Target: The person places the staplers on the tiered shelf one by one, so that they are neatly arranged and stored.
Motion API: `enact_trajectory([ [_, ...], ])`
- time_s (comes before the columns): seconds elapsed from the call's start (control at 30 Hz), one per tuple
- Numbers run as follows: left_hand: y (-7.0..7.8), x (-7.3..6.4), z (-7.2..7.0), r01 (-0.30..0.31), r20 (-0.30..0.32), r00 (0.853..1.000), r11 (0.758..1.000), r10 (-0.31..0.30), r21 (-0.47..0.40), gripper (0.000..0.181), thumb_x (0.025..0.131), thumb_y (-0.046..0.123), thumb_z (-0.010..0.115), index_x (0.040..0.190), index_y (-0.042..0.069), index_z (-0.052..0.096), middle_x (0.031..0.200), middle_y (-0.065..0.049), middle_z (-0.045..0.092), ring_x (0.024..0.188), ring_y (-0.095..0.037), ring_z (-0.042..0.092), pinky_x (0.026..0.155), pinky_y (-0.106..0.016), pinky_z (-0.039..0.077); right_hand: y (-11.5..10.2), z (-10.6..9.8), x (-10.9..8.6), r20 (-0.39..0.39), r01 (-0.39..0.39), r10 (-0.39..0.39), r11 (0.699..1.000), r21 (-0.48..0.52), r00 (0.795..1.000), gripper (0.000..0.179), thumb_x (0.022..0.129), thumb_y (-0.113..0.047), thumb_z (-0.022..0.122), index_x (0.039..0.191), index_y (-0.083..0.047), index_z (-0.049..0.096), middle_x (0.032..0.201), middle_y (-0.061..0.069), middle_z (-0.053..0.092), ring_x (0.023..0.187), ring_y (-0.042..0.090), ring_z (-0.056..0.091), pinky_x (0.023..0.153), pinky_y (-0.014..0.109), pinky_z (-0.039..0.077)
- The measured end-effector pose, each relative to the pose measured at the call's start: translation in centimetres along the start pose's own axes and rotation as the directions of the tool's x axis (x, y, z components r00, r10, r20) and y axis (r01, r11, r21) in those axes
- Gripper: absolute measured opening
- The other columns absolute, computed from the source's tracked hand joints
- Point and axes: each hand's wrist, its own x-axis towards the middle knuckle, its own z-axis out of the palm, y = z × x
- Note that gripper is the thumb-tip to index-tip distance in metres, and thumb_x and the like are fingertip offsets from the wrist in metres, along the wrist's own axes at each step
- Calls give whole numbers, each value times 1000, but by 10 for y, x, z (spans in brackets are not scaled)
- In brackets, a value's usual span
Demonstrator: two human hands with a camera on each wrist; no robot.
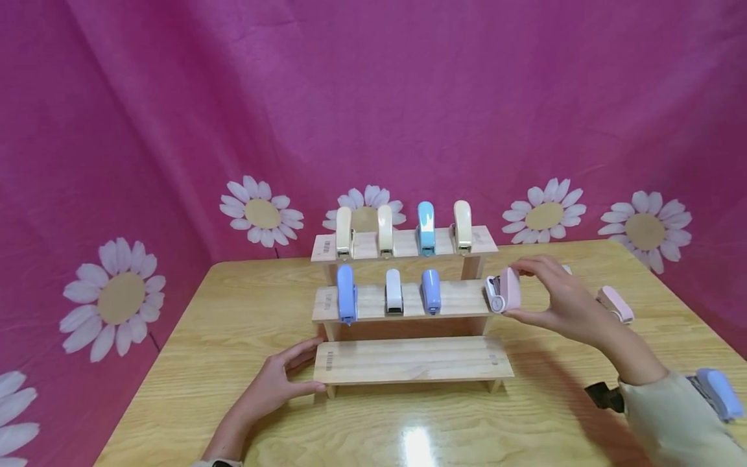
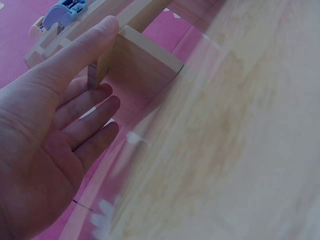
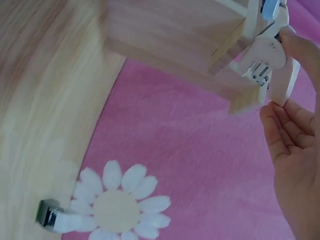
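Observation:
A three-tier wooden stand (image 1: 408, 360) is on the table. My right hand (image 1: 569, 305) pinches a pink-and-white stapler (image 1: 511, 290) between thumb and fingers. That stapler lies on its side at the right end of the middle tier; in the right wrist view its round white hinge end (image 3: 267, 54) shows. My left hand (image 1: 280, 383) grips the left end of the lowest tier, thumb at the front edge and fingers behind. Also on the middle tier stand a blue stapler (image 1: 347, 293), a white stapler (image 1: 393, 290) and a periwinkle stapler (image 1: 431, 290).
The top tier bears cream staplers and a light-blue stapler (image 1: 426, 227). Right of the stand lie another pink stapler (image 1: 615, 305) and, near the right sleeve, a blue stapler (image 1: 719, 392). A white object (image 1: 567, 268) is partly hidden behind the right hand. A magenta daisy cloth (image 1: 408, 117) hangs behind.

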Motion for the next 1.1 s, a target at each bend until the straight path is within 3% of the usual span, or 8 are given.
enact_trajectory([
  [0.17, -1, -1, 0, 10, 3, 1000, 1000, -10, 0, 79, 79, 24, 82, 145, 1, 45, 142, -22, 54, 130, -39, 53, 110, -41, 46, -7, 8, 13, 15, 54, -55, 998, 26, 998, 77, 87, -63, 54, 121, 6, 58, 114, 14, 61, 102, 24, 55, 102, -1, 33],
  [0.37, -1, -2, 0, 20, 5, 1000, 1000, -20, -15, 80, 79, 23, 82, 145, -1, 44, 141, -23, 54, 130, -40, 53, 110, -42, 45, -11, 15, 25, 56, 78, -77, 997, -12, 995, 78, 88, -64, 49, 123, 6, 58, 116, 14, 61, 104, 24, 56, 95, 21, 49],
  [0.5, -1, -1, 0, 29, 6, 1000, 999, -29, -17, 80, 79, 24, 82, 145, 0, 44, 142, -24, 53, 131, -39, 52, 110, -42, 45, -16, 15, 31, 114, 61, -57, 997, -36, 992, 70, 79, -45, 79, 125, 2, 57, 118, 11, 60, 106, 23, 57, 86, 39, 58],
  [0.6, 1, -1, 0, 31, 8, 1000, 999, -31, -20, 80, 79, 24, 82, 145, 0, 44, 142, -24, 52, 131, -40, 52, 111, -42, 45, -19, 15, 36, 152, 49, -42, 998, -42, 987, 73, 66, -21, 91, 127, 1, 56, 118, 10, 60, 107, 22, 57, 83, 45, 61],
  [0.83, 3, -1, 0, 28, -3, 1000, 1000, -28, -9, 79, 79, 23, 82, 144, 0, 45, 143, -21, 53, 130, -36, 53, 110, -36, 48, -21, 18, 42, 191, 35, -31, 999, -21, 981, 73, 66, -16, 90, 127, 3, 56, 117, 12, 59, 104, 23, 60, 81, 44, 62],
  [1.1, 2, -1, -1, 44, 9, 999, 999, -44, -26, 81, 78, 25, 82, 145, 1, 44, 147, -18, 49, 133, -37, 50, 112, -41, 44, -23, 21, 44, 253, -37, 39, 999, -10, 967, 69, 72, -20, 87, 129, 3, 55, 122, 15, 59, 108, 27, 59, 87, 49, 60],
])
